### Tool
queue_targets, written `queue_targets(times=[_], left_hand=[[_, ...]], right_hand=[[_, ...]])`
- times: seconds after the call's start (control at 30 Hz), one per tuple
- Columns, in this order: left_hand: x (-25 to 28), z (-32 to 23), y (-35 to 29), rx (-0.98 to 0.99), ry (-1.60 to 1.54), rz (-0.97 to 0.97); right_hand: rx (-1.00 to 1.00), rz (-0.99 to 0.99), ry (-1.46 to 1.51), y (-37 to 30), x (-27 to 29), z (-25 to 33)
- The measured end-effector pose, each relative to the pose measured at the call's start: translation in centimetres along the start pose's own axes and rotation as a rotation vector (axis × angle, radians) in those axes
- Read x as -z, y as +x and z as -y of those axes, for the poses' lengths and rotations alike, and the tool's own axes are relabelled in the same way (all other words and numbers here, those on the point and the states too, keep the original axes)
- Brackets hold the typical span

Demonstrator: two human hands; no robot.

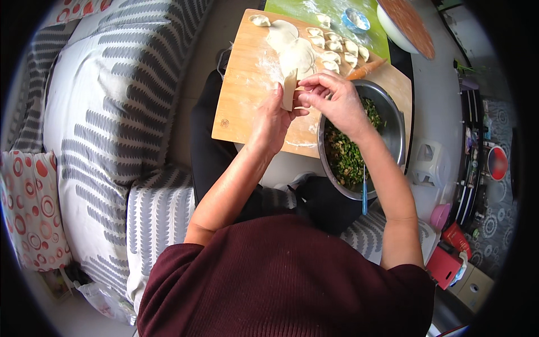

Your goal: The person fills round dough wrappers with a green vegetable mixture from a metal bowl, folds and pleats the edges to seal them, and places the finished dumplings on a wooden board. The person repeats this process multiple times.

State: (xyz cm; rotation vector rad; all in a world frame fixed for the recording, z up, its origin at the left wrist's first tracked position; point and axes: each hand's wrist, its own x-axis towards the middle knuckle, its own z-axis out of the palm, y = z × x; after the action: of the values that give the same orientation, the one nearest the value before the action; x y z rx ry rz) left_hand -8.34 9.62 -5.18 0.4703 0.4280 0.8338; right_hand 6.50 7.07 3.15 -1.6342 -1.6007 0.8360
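A pale dumpling wrapper (pixel 288 92) stands on edge in my left hand (pixel 272 119), gripped between thumb and fingers over the wooden board (pixel 240 98). From the right, my right hand (pixel 338 105) brings its curled fingertips together at the wrapper's edge; whether filling lies inside is hidden. Just beyond the hands, flat round wrappers (pixel 297 55) overlap on the flour-dusted wood. Below my right wrist sits a metal bowl (pixel 397 124) of chopped green filling (pixel 346 156), and a utensil with a blue handle (pixel 364 196) leans in it.
Several folded dumplings (pixel 333 44) stand at the board's far right, near a wooden rolling pin (pixel 366 69). One more dumpling (pixel 259 21) lies far left. Behind are a green mat (pixel 286 7) and a small blue-white bowl (pixel 355 21). A patterned sofa (pixel 112 101) flanks the left.
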Motion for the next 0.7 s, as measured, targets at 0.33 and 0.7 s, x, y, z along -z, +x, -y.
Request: queue_targets(times=[0.33, 0.7], left_hand=[[-5.1, 0.8, -4.1, 0.099, -0.021, 0.015], [-7.1, 1.8, -5.9, 0.229, -0.042, 0.029]], right_hand=[[0.201, -0.212, -0.341, -5.9, -1.3, 0.7], [0.166, -0.332, -0.309, -9.8, -0.5, 0.9]])
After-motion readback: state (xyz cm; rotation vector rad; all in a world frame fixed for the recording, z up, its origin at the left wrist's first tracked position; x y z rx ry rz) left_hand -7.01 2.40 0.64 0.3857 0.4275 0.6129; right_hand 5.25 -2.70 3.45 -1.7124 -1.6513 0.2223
